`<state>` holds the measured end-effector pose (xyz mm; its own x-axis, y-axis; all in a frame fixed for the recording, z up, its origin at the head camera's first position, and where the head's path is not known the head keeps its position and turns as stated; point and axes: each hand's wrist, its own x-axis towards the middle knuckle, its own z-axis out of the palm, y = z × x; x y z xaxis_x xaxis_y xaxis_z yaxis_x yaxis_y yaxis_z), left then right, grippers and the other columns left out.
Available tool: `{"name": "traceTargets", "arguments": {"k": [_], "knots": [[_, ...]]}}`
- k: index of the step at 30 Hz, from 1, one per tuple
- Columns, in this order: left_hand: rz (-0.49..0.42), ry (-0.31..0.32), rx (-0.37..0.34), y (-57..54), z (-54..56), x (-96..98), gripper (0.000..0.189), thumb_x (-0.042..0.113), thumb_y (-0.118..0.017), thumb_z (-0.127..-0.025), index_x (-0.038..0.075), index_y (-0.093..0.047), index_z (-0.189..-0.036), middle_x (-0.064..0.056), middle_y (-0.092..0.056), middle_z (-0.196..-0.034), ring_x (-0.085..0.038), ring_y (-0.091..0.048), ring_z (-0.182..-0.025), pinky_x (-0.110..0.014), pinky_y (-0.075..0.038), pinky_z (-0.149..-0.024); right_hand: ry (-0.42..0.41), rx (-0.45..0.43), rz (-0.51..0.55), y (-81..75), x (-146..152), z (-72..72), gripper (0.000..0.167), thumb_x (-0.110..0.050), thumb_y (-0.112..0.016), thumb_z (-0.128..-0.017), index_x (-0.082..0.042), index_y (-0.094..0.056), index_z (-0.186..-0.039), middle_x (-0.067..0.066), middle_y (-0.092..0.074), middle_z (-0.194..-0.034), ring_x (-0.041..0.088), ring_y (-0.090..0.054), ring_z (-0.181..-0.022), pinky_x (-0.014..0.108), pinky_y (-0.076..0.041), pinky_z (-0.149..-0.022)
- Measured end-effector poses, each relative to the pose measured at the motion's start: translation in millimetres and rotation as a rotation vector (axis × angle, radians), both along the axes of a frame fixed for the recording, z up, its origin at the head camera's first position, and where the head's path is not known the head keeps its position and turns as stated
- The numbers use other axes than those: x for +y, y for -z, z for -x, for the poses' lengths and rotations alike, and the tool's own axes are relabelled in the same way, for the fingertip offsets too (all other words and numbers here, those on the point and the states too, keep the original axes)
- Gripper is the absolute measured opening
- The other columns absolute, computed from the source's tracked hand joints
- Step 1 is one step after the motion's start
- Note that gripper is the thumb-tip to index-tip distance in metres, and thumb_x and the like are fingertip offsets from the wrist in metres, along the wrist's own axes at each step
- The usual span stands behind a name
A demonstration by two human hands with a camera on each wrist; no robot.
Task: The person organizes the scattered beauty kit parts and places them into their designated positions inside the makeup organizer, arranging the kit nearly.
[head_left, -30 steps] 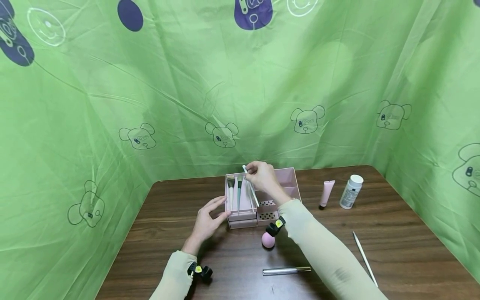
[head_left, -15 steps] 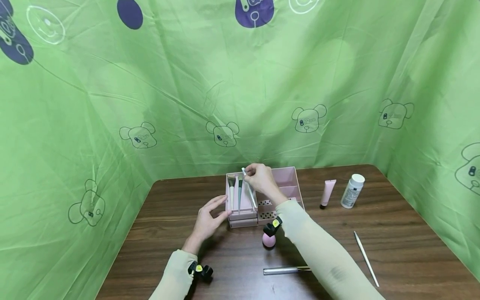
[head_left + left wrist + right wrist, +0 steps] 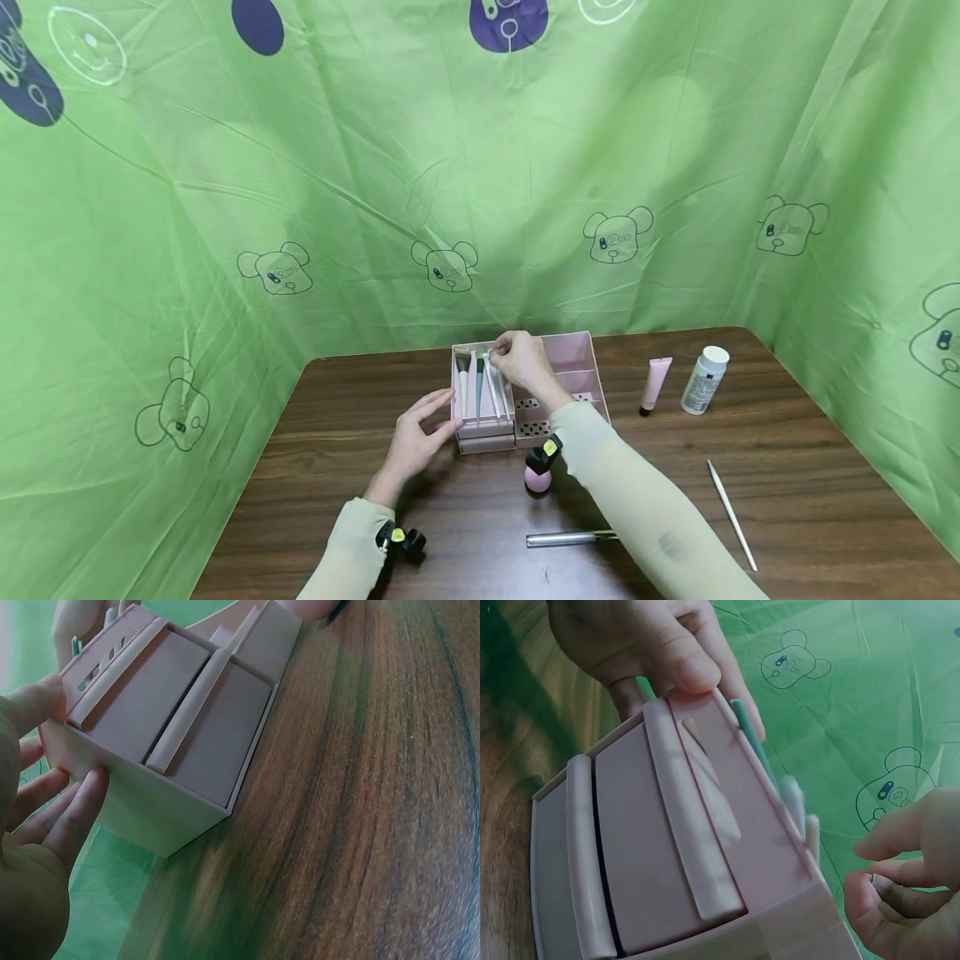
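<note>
A pink makeup organizer [image 3: 483, 446] with slots and drawers stands at the back of the table. In its left compartment lie makeup brushes, one with a white handle [image 3: 462, 393] and one with a green handle [image 3: 479, 392]. My left hand [image 3: 411, 442] rests against the organizer's left front corner, thumb on the front edge and straight fingers along the side [image 3: 139, 806]. My right hand [image 3: 522, 360] pinches the upper end of a thin white stick [image 3: 492, 393], which slants down into the left compartment. In the right wrist view its fingers are curled, close beside the organizer.
A pink ball-shaped sponge [image 3: 537, 479] sits just in front of the organizer. A silver pen-like tool [image 3: 562, 540] lies nearer, partly under the right sleeve. To the right are a pink tube [image 3: 655, 385], a white bottle [image 3: 705, 381] and a white stick [image 3: 731, 517].
My right hand has lowered the white stick into the left compartment and shifted it slightly left; its top end no longer shows above the fingers. The left hand has stayed in place.
</note>
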<state>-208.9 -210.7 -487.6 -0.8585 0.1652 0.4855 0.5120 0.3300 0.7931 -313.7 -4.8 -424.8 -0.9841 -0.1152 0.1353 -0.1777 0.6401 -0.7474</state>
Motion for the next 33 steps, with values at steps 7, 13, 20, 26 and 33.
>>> {"name": "traceTargets", "arguments": {"k": [7,13,20,26,33], "knots": [[0.086,-0.073,0.038,-1.6,-1.8,1.4,0.048,0.005,-0.078,-0.081,-0.005,-0.062,-0.125,-0.021,-0.061,-0.128,-0.036,-0.059,-0.118,-0.025,-0.053,-0.1,-0.003,0.022,-0.028,-1.0,2,-0.5,0.019,-0.015,-0.072,-0.081,-0.012,-0.074,-0.1,-0.004,-0.068,-0.08,0.013,-0.061,-0.07,0.026,-0.053,-0.066],[0.048,-0.04,0.036,-1.4,-1.2,2.0,0.047,0.002,-0.077,-0.081,-0.008,-0.061,-0.125,-0.025,-0.06,-0.128,-0.04,-0.058,-0.117,-0.017,-0.055,-0.091,-0.013,-0.009,-0.007,1.8,3,-2.0,0.023,-0.015,-0.074,-0.083,-0.01,-0.072,-0.105,-0.002,-0.068,-0.084,0.01,-0.063,-0.059,0.024,-0.056,-0.062],[0.073,-0.049,0.06,-1.9,-2.0,1.0,0.047,0.004,-0.078,-0.082,-0.006,-0.062,-0.124,-0.024,-0.061,-0.127,-0.039,-0.059,-0.117,-0.03,-0.054,-0.096,-0.013,0.022,-0.004,2.7,6,-4.1,0.024,-0.015,-0.074,-0.081,-0.011,-0.072,-0.105,-0.002,-0.07,-0.084,0.012,-0.062,-0.071,0.026,-0.056,-0.068],[0.077,-0.059,0.062,-2.6,-2.2,1.0,0.047,0.004,-0.078,-0.081,-0.006,-0.062,-0.125,-0.023,-0.062,-0.126,-0.038,-0.059,-0.117,-0.041,-0.052,-0.1,-0.008,0.036,0.023,0.8,14,-7.6,0.024,-0.015,-0.074,-0.08,-0.011,-0.073,-0.104,-0.002,-0.07,-0.084,0.013,-0.063,-0.072,0.027,-0.056,-0.068],[0.087,-0.071,0.041,-2.0,-2.9,0.8,0.047,0.006,-0.078,-0.082,-0.003,-0.063,-0.126,-0.022,-0.062,-0.127,-0.035,-0.059,-0.119,-0.044,-0.048,-0.104,-0.014,0.059,0.04,-1.4,24,-13.0,0.022,-0.016,-0.073,-0.082,-0.009,-0.073,-0.103,-0.002,-0.071,-0.084,0.014,-0.064,-0.076,0.029,-0.057,-0.074]]}}
